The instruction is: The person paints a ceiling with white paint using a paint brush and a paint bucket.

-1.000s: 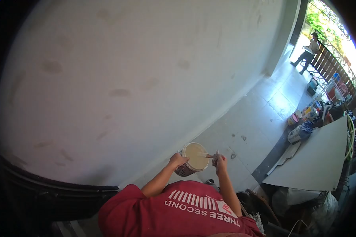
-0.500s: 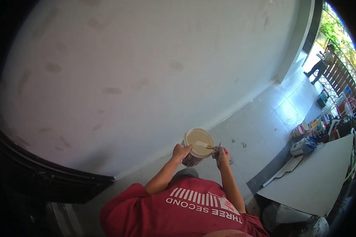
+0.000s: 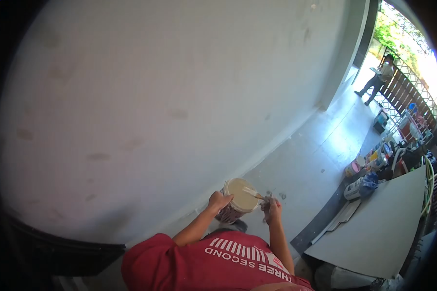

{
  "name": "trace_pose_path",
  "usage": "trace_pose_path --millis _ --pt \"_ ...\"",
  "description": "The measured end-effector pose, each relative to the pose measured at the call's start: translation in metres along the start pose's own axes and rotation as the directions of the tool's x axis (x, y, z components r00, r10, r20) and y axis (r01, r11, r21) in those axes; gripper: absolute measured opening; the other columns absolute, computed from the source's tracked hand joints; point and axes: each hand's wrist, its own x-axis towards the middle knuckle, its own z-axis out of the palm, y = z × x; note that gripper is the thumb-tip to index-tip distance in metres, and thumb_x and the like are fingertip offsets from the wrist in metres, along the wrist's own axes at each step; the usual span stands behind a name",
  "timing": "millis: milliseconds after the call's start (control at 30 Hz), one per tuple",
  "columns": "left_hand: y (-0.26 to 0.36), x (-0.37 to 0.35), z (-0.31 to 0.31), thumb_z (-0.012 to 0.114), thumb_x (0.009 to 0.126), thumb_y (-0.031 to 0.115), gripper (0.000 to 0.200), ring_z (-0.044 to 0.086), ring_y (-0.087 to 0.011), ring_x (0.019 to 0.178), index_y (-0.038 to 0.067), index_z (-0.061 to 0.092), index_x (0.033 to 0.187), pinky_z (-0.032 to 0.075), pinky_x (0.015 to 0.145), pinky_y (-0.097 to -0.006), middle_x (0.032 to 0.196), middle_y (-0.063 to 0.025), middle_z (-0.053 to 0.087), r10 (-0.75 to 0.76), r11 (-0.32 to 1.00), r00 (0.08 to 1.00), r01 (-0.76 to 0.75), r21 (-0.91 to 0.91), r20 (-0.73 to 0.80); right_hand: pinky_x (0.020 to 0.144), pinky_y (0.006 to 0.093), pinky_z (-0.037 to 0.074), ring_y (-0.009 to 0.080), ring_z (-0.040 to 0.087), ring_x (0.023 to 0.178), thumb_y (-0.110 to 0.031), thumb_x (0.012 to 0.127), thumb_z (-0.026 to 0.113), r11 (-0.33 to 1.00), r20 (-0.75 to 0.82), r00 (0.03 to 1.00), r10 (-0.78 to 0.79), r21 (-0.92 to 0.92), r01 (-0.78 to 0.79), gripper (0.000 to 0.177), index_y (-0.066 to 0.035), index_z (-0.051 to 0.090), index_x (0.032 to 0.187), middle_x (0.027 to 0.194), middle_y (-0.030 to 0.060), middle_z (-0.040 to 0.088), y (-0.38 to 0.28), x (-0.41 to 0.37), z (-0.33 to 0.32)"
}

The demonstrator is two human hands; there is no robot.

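My left hand (image 3: 220,200) is closed on the left rim of a round bucket (image 3: 228,214), its thumb over the edge. Pale paint or paste (image 3: 239,196) fills the bucket near the top. On the right side, my right hand (image 3: 272,208) grips the handle of a brush (image 3: 253,193), whose bristle end lies over the pale surface inside the bucket. Whitish smears mark the fingers of my right hand.
A pale wall (image 3: 155,72) with darker patches rises on the left. Paint tins (image 3: 353,168), a bag (image 3: 354,189) and a large board (image 3: 378,218) lie along the right. A person (image 3: 379,80) stands by the far gate (image 3: 408,92).
The view has turned, so the wall, tins and person sit further left. The bucket appears lower, and the brush remains in my right hand over it.
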Motion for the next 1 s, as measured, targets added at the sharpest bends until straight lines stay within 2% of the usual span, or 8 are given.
trace_pose_path --millis 67,267,600,733,800,833,900,1000 --pt "0.004 0.055 0.024 0.074 0.071 0.048 0.062 0.073 -0.031 0.075 -0.012 0.071 0.087 0.056 0.072 -0.04 0.078 -0.0246 0.071 0.077 0.993 0.997 -0.075 0.087 -0.027 0.052 0.0307 0.045 0.0194 0.059 0.06 -0.024 0.098 0.058 0.992 -0.011 1.0 -0.028 0.12 0.03 0.024 -0.001 0.062 0.096 0.08 0.0088 0.066 -0.034 0.051 0.008" --pt "0.057 0.104 0.028 0.075 0.072 0.047 0.061 0.072 -0.0342 0.089 -0.009 0.071 0.096 0.055 0.079 -0.04 0.092 -0.0273 0.071 -0.05 0.992 0.983 0.029 0.122 0.179 0.057 0.032 0.044 0.0205 0.057 0.062 -0.024 0.097 0.054 0.966 -0.061 0.998 -0.009 0.256 0.024 0.021 -0.005 0.06 0.092 0.083 0.0079 0.063 -0.051 0.117 0.013" --pt "0.068 0.183 0.053 0.073 0.073 0.056 0.071 0.071 -0.0355 0.096 -0.01 0.071 0.099 0.055 0.082 -0.0415 0.098 -0.027 0.071 -0.076 0.993 0.997 0.074 0.091 0.013 0.063 0.0342 0.047 0.0227 0.06 0.073 -0.027 0.092 0.055 0.897 0.198 0.971 0.131 0.394 -0.201 0.023 -0.007 0.061 0.083 0.075 0.0069 0.061 -0.044 0.247 0.018" --pt "0.085 0.197 0.061 0.075 0.072 0.058 0.069 0.072 -0.0341 0.092 -0.006 0.072 0.099 0.055 0.081 -0.04 0.095 -0.0236 0.073 -0.125 0.989 0.99 0.13 0.076 -0.066 0.064 0.0328 0.047 0.0226 0.058 0.072 -0.029 0.094 0.049 0.933 0.22 0.944 0.244 0.214 -0.291 0.033 0.0 0.064 0.09 0.077 0.0092 0.061 -0.087 0.3 0.061" --pt "0.101 0.196 0.068 0.078 0.071 0.052 0.064 0.072 -0.0305 0.088 -0.006 0.073 0.099 0.054 0.079 -0.0391 0.092 -0.0206 0.074 -0.151 0.986 0.985 0.143 -0.085 -0.085 0.067 0.0339 0.048 0.0239 0.058 0.073 -0.029 0.094 0.046 0.933 0.373 0.888 0.27 0.127 -0.337 0.039 0.005 0.065 0.097 0.084 0.0123 0.064 -0.095 0.339 0.058" --pt "0.107 0.195 0.071 0.08 0.071 0.048 0.063 0.072 -0.0287 0.087 -0.008 0.072 0.098 0.054 0.077 -0.0389 0.09 -0.0196 0.074 -0.131 0.973 0.987 0.11 -0.204 -0.091 0.071 0.0371 0.049 0.0261 0.061 0.076 -0.028 0.092 0.047 0.894 0.57 0.752 0.33 0.067 -0.443 0.039 0.006 0.065 0.101 0.093 0.0163 0.067 -0.084 0.387 0.038" --pt "0.118 0.202 0.082 0.08 0.071 0.047 0.062 0.072 -0.0288 0.087 -0.008 0.072 0.098 0.054 0.077 -0.039 0.09 -0.0199 0.073 -0.174 0.947 0.979 0.139 -0.29 -0.101 0.052 0.0351 0.046 0.0249 0.053 0.056 -0.022 0.087 0.059 0.906 0.218 0.891 0.399 0.056 -0.42 0.026 -0.001 0.058 0.073 0.063 0.0119 0.056 -0.101 0.391 0.061" --pt "0.135 0.226 0.101 0.079 0.07 0.046 0.062 0.072 -0.0289 0.087 -0.009 0.071 0.098 0.054 0.076 -0.0391 0.09 -0.0203 0.073 -0.266 0.924 0.953 0.208 -0.319 -0.148 0.058 0.0333 0.049 0.0231 0.058 0.06 -0.028 0.088 0.054 0.909 0.336 0.852 0.402 -0.032 -0.416 0.029 -0.003 0.061 0.076 0.066 0.0101 0.061 -0.131 0.409 0.063"
